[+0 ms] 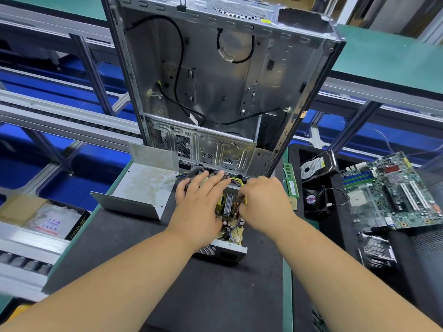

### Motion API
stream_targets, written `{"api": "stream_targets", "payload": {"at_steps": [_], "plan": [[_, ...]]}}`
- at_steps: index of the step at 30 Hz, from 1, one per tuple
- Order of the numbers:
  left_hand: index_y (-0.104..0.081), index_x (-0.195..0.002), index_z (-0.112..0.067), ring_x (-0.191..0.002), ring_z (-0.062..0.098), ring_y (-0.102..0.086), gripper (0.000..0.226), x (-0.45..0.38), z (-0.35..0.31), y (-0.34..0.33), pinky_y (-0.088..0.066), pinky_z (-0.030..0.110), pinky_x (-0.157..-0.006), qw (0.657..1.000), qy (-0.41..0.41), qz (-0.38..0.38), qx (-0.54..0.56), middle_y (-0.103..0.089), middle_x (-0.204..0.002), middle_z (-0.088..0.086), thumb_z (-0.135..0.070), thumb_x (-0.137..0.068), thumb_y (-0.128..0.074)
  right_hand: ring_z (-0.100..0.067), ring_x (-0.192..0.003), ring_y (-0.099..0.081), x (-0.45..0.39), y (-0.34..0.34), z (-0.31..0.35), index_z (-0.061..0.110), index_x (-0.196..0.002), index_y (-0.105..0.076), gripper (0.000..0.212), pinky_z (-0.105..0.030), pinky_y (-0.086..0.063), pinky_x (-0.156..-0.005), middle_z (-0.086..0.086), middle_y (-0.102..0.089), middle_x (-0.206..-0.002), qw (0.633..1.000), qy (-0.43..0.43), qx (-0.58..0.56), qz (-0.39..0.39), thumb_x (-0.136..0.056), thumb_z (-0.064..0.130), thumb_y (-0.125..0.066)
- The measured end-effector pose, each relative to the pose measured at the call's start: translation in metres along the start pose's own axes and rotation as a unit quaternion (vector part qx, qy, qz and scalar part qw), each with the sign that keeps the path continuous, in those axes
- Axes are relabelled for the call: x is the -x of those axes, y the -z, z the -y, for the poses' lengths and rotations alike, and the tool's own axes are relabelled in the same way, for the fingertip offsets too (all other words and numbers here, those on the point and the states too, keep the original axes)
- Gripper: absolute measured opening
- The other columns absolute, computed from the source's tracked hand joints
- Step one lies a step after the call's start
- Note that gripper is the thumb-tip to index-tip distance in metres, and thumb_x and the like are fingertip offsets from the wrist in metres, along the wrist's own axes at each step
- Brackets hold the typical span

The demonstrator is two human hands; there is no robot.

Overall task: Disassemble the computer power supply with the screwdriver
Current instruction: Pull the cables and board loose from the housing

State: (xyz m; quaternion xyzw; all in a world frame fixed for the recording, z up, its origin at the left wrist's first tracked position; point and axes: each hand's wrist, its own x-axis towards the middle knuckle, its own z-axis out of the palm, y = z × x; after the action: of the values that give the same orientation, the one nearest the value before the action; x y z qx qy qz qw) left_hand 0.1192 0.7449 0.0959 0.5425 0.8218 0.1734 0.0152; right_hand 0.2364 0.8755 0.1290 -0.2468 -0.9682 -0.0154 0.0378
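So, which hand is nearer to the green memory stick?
Right. The right hand works over the open power supply, just left of the memory stick; the left hand lies farther left.

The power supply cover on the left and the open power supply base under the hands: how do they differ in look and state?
The power supply cover lies bare, showing only a stained inner metal face; the power supply base is full of circuit board parts and wires. No hand touches the cover, while the left hand rests on the base and the right hand pinches its wires. Both are grey sheet metal lying on the dark mat.
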Motion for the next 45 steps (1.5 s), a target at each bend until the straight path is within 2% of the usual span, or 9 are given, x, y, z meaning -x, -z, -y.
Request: {"api": "stream_targets", "payload": {"at_steps": [6, 11, 15, 22, 26, 29, 33, 37, 45], "plan": [[-0.017, -0.153, -0.043, -0.145, 0.017, -0.011, 0.097, 0.005, 0.003, 0.001, -0.010, 0.042, -0.113, 0.998, 0.017, -0.045, 0.046, -0.014, -0.161, -0.014, -0.013, -0.076, -0.067, -0.022, -0.085, -0.056, 0.021, 0.015, -0.015, 0.026, -0.082, -0.066, 0.013, -0.034, -0.040, -0.075, 0.005, -0.058, -0.083, 0.998, -0.032, -0.047, -0.005, -0.081, 0.038, -0.060], [0.010, -0.150, -0.047, -0.138, 0.022, -0.012, 0.116, -0.010, 0.018, 0.014, -0.020, 0.047, -0.110, 0.991, 0.118, 0.015, 0.068, -0.011, -0.159, -0.006, -0.036, -0.073, -0.077, -0.022, -0.080, -0.057, 0.036, 0.016, -0.020, 0.022, -0.082, -0.067, 0.013, -0.038, -0.046, -0.077, 0.006, -0.054, -0.078, 0.993, -0.065, -0.093, -0.033, -0.083, 0.035, -0.065], [0.000, -0.154, -0.042, -0.138, 0.018, -0.023, 0.115, -0.024, 0.036, 0.028, -0.018, 0.042, -0.108, 0.990, 0.128, 0.061, 0.017, -0.033, -0.152, -0.010, -0.056, -0.069, -0.076, -0.021, -0.079, -0.056, 0.038, 0.019, -0.019, 0.024, -0.079, -0.065, 0.011, -0.037, -0.046, -0.076, 0.009, -0.049, -0.075, 0.988, -0.080, -0.122, -0.053, -0.083, 0.034, -0.068], [-0.039, -0.137, -0.042, -0.121, 0.020, -0.053, 0.100, -0.026, 0.053, 0.056, -0.035, 0.045, -0.110, 0.970, 0.159, 0.059, 0.177, -0.057, -0.121, -0.017, -0.065, -0.049, -0.082, -0.010, -0.074, -0.046, 0.024, 0.031, -0.013, 0.031, -0.075, -0.057, 0.017, -0.027, -0.038, -0.068, 0.013, -0.044, -0.074, 0.972, -0.117, -0.195, -0.056, -0.086, 0.036, -0.069], [-0.044, -0.129, -0.038, -0.118, 0.019, -0.057, 0.098, -0.029, 0.071, 0.075, -0.045, 0.045, -0.104, 0.925, 0.213, 0.049, 0.312, -0.058, -0.125, -0.013, -0.068, -0.043, -0.081, -0.006, -0.077, -0.053, 0.001, 0.042, 0.009, 0.034, -0.073, -0.052, 0.021, -0.029, -0.046, -0.070, 0.011, -0.051, -0.084, 0.954, -0.123, -0.273, -0.031, -0.089, 0.031, -0.065], [-0.040, -0.141, -0.031, -0.119, 0.020, -0.057, 0.108, -0.033, 0.095, 0.089, -0.048, 0.043, -0.101, 0.902, 0.253, 0.048, 0.348, -0.056, -0.135, -0.006, -0.066, -0.048, -0.083, -0.004, -0.075, -0.051, -0.024, 0.050, 0.034, 0.034, -0.073, -0.049, 0.023, -0.025, -0.041, -0.065, 0.011, -0.053, -0.086, 0.952, -0.113, -0.284, -0.017, -0.092, 0.029, -0.061], [-0.040, -0.140, -0.028, -0.115, 0.019, -0.057, 0.102, -0.033, 0.136, 0.099, -0.047, 0.038, -0.095, 0.909, 0.307, 0.067, 0.272, -0.055, -0.134, -0.008, -0.068, -0.056, -0.081, -0.013, -0.079, -0.055, -0.057, 0.055, 0.070, 0.030, -0.075, -0.053, 0.018, -0.033, -0.049, -0.070, 0.010, -0.055, -0.086, 0.967, -0.123, -0.223, 0.003, -0.093, 0.029, -0.055], [-0.045, -0.117, -0.024, -0.098, 0.019, -0.062, 0.086, -0.033, 0.167, 0.099, -0.051, 0.037, -0.089, 0.923, 0.343, 0.147, 0.098, -0.059, -0.112, -0.008, -0.084, -0.058, -0.066, -0.024, -0.086, -0.059, -0.085, 0.047, 0.103, 0.021, -0.083, -0.062, 0.017, -0.038, -0.051, -0.080, 0.002, -0.062, -0.090, 0.982, -0.125, -0.135, 0.029, -0.093, 0.028, -0.051], [-0.044, -0.118, -0.021, -0.106, 0.022, -0.058, 0.097, -0.051, 0.197, 0.069, -0.038, 0.035, -0.078, 0.912, 0.346, 0.213, -0.051, -0.057, -0.112, -0.002, -0.095, -0.056, -0.049, -0.029, -0.105, -0.054, -0.119, 0.009, 0.143, 0.017, -0.095, -0.065, 0.022, -0.036, -0.035, -0.084, -0.005, -0.065, -0.102, 0.979, -0.139, -0.002, 0.149, -0.093, 0.033, -0.050]]}}
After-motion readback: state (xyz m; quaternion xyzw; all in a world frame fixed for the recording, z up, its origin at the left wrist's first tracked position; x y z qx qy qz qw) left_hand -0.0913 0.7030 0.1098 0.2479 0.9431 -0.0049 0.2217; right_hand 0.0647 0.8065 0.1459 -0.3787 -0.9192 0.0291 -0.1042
